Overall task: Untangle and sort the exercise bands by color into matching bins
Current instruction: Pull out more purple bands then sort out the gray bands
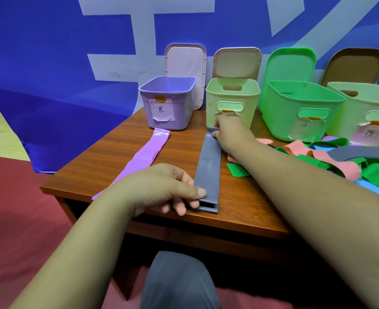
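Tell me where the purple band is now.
Head view: the purple band lies flat on the table at left, in front of the purple bin, left of the grey band.

Brown wooden table (108,157), blue backdrop (50,52) with white shapes behind, red floor (16,219) below

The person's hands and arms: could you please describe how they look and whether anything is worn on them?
Both the left hand and the right hand are bare, without gloves, rings or a watch in view. No sleeve shows on the left forearm or the right forearm.
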{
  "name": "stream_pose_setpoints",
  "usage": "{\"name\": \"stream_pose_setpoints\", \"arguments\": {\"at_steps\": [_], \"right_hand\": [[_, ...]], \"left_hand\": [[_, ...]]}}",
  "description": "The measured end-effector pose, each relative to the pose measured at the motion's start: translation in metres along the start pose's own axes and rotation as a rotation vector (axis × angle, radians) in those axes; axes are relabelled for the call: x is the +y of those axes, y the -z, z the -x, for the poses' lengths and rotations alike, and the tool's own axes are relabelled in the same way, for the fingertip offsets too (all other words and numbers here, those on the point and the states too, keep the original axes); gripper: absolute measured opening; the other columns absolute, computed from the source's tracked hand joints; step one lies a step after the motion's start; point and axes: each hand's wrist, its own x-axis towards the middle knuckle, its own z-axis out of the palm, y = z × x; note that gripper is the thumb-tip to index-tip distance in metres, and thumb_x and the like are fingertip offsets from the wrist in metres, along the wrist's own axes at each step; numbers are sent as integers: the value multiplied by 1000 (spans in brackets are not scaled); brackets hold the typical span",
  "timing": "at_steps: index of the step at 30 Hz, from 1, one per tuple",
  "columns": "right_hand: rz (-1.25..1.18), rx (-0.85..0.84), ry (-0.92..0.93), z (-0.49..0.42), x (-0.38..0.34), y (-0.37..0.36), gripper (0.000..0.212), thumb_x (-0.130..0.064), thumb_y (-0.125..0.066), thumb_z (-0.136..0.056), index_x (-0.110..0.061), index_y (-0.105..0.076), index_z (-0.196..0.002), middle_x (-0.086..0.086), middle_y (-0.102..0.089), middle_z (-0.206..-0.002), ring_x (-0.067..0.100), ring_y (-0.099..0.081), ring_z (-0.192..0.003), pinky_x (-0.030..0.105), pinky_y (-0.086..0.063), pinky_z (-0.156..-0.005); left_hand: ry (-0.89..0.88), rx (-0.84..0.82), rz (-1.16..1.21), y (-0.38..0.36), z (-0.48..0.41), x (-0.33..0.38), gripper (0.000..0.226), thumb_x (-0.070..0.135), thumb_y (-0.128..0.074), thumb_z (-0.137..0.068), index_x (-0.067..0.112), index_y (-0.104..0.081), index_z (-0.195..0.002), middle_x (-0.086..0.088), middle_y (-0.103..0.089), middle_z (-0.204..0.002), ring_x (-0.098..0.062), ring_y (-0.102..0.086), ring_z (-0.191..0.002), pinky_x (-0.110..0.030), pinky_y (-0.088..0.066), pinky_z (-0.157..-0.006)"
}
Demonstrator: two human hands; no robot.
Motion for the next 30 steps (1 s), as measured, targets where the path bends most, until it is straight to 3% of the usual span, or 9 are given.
{"name": "stream_pose_setpoints", "arguments": {"at_steps": [7, 12, 16, 19, 24, 30], "right_hand": [[7, -33, 3, 0, 0, -9, 17, -26, -66, -101, -12, -69, -109, 13, -68, -102, 33, -65, -91, 43, -60, -75], [-19, -51, -46, -1, 0, -10, 21, -29, -65, -102, -10, -68, -110, 13, -68, -101, 33, -68, -84, 33, -47, -58], [-8, -2, 8, 5, -1, -4, 29, -31, -67, -102, -6, -66, -117, 15, -65, -113, 35, -65, -92, 37, -52, -71], [-72, 74, 27, 10, -1, 11, 24, -21, -63, -103, -4, -69, -120, 16, -67, -119, 35, -65, -105, 38, -51, -84], [-83, 65, 60, 30, 28, 52, 20, -23, -58, -100, -14, -76, -99, 9, -75, -101, 30, -66, -96, 34, -46, -76], [-91, 89, -21, 73, 95, 105, 19, -32, -62, -100, -23, -79, -103, -2, -76, -103, 20, -65, -98, 31, -46, -80]], "left_hand": [[16, -35, -93, 0, -3, 2, 39, 32, -84, -88, 9, -64, -113, -4, -81, -90, -11, -56, -49, -21, -37, -45], [81, 8, -173, 0, -4, 3, 51, 36, -91, -80, 15, -65, -118, 0, -66, -66, -12, -47, -42, -20, -34, -43], [70, 68, -147, 0, -5, 2, 55, 44, -92, -76, 17, -62, -114, 3, -62, -62, -10, -42, -41, -21, -31, -44], [23, 135, -111, -1, -9, 1, 45, 50, -84, -84, 14, -64, -102, 4, -58, -60, -10, -42, -41, -20, -30, -43], [-73, 249, -89, -18, -19, 19, 29, 44, -72, -98, 18, -61, -90, 1, -56, -57, -12, -43, -40, -17, -32, -41], [-257, 240, -105, -63, -47, 67, 23, 34, -69, -101, 14, -64, -91, 0, -60, -57, -13, -47, -41, -16, -35, -41]]}}
